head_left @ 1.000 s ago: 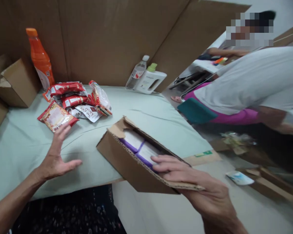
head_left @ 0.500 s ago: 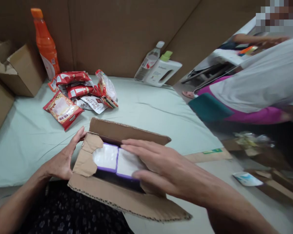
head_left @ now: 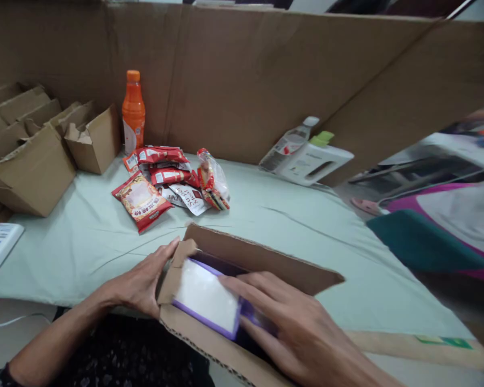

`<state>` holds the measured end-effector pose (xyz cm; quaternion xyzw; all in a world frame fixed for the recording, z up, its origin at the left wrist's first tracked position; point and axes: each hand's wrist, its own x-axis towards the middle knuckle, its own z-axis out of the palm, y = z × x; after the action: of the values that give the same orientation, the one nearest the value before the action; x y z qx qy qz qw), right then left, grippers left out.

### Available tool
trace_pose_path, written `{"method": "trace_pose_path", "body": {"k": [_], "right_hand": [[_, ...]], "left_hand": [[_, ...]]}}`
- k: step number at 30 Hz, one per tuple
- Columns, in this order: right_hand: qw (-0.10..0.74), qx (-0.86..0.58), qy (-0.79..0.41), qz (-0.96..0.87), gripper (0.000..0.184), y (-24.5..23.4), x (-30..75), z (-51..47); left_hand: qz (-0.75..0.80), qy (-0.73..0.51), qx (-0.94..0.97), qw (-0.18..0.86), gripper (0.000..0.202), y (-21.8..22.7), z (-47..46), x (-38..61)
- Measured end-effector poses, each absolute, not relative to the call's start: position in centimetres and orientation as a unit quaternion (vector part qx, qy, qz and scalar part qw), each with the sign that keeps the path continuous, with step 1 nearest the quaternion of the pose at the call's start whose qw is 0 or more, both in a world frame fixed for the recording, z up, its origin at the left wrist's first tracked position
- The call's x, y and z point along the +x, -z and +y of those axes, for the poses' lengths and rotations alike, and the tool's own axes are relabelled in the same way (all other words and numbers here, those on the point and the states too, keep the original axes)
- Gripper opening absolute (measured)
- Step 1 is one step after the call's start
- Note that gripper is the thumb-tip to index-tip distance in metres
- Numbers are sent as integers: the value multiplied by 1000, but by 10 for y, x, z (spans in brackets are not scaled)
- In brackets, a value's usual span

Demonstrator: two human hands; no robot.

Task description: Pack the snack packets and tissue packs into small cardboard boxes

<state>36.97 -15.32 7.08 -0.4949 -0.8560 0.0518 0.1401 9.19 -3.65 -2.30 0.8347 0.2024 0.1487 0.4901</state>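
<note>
An open cardboard box point(head_left: 266, 255) sits at the near edge of the cloth-covered table, its long flaps spread apart. My left hand point(head_left: 141, 282) is clasped round the box's left end, thumb on the near side and fingers on the far side. At the box opening is a white block-shaped pack with purple edges point(head_left: 207, 298), tilted and partly above the inside of the box. My right hand point(head_left: 290, 317) reaches into the box and pinches the pack's right end. The fingertips are partly hidden behind it, and the depth of the box is dark.
Red snack packets point(head_left: 143, 201) lie beyond the box, near an orange bottle point(head_left: 134, 115). A clear bottle point(head_left: 288, 145) and a white jug point(head_left: 320, 164) lean by the cardboard wall point(head_left: 233, 80). Small cartons point(head_left: 36, 166) and a white device point(head_left: 2, 250) are left. A person sits at right.
My right hand has gone from lying over two white pack tops to gripping one pack, which is now raised and tilted. The view has swung, so the table things appear farther right and lower.
</note>
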Motion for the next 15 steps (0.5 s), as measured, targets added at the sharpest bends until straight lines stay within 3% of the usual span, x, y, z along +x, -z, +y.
{"method": "trace_pose_path", "body": {"k": [3,9,15], "right_hand": [[131,-507,-50,-850,43,-70,373,-153],[45,-505,-14,-862,77,-60,382,-154],[-38,-519,-4,-854,50,-83,382,-155]], "left_hand": [[204,-153,838,483,146,20,-37,95],[211,-175,839,470,139,9,-40,99],[204,-164,838,478,132,9,-38,95]]}}
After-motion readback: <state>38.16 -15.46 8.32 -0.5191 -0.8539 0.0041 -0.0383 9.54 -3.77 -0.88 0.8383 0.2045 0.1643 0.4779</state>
